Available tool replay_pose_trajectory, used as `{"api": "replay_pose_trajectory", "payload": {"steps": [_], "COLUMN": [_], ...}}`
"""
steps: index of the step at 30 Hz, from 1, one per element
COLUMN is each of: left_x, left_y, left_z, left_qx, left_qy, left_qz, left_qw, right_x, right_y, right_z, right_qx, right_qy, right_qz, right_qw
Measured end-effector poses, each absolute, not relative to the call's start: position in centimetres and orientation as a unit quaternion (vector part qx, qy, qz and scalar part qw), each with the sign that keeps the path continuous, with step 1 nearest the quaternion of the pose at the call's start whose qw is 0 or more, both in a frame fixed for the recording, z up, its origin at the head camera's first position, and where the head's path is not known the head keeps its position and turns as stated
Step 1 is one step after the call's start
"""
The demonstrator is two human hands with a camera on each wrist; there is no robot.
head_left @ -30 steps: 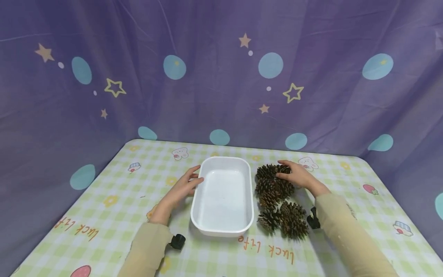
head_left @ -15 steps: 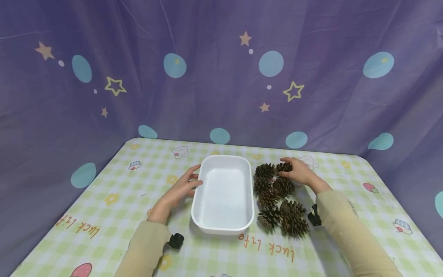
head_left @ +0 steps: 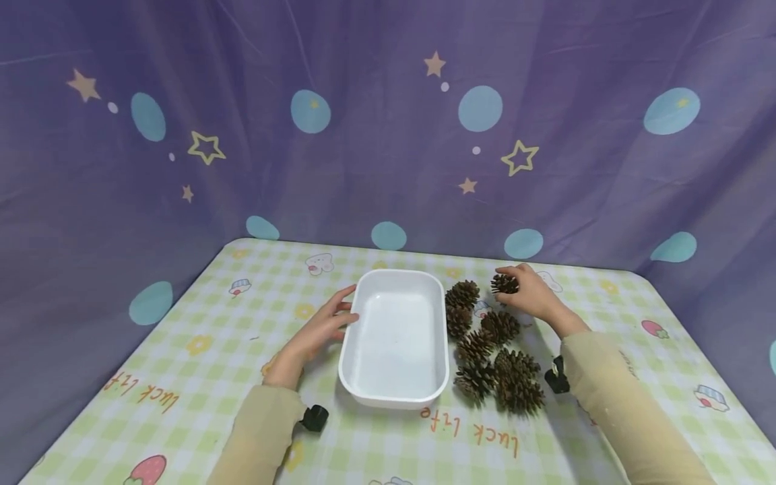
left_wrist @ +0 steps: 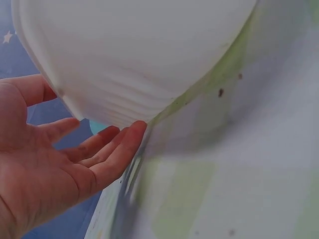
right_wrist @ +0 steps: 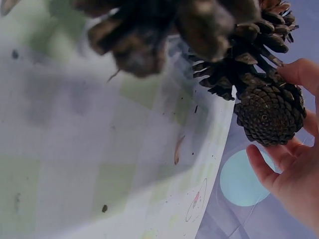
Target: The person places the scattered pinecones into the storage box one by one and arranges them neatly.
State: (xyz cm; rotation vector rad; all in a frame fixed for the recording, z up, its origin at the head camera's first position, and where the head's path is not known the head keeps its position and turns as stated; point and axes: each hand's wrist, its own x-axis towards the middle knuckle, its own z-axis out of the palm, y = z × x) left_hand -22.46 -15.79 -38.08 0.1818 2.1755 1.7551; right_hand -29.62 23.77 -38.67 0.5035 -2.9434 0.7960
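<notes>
A white rectangular tray stands at the middle of the table. My left hand rests at its left side, thumb at the rim, the other fingers loosely extended along the outer wall; the left wrist view shows fingertips close against the lower edge. My right hand holds a small brown pine cone between thumb and fingers, at the far end of the cone group. In the right wrist view the held pine cone shows its round scaled base. Several other pine cones lie right of the tray.
A light green checked tablecloth with printed drawings covers the table. Behind it hangs a purple curtain with stars and blue dots. Small dark crumbs lie on the cloth near the cones.
My right hand has moved slightly away toward the far side with the pine cone, parting it from the others. Several cones have shifted and spread apart. The left hand stays at the tray.
</notes>
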Motion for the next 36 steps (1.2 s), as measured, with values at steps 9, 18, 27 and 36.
{"api": "replay_pose_trajectory", "payload": {"steps": [9, 18, 27, 36], "left_x": [-22.6, -22.6, -23.3, -24.0], "left_y": [-15.8, -15.7, -15.9, -16.2], "left_z": [-38.3, -38.2, -39.4, -40.4], "left_qx": [0.066, 0.067, 0.064, 0.060], "left_qy": [0.761, 0.760, 0.762, 0.759], "left_qz": [0.623, 0.625, 0.623, 0.626], "left_qw": [0.169, 0.168, 0.167, 0.168], "right_x": [-29.2, -28.9, -28.6, -28.4], "right_y": [23.4, 22.8, 21.7, 20.6], "right_z": [-38.0, -37.4, -36.8, -36.0], "right_qx": [0.152, 0.167, 0.200, 0.197], "right_qy": [-0.947, -0.941, -0.928, -0.926], "right_qz": [0.280, 0.290, 0.307, 0.318], "right_qw": [0.033, 0.052, 0.063, 0.061]}}
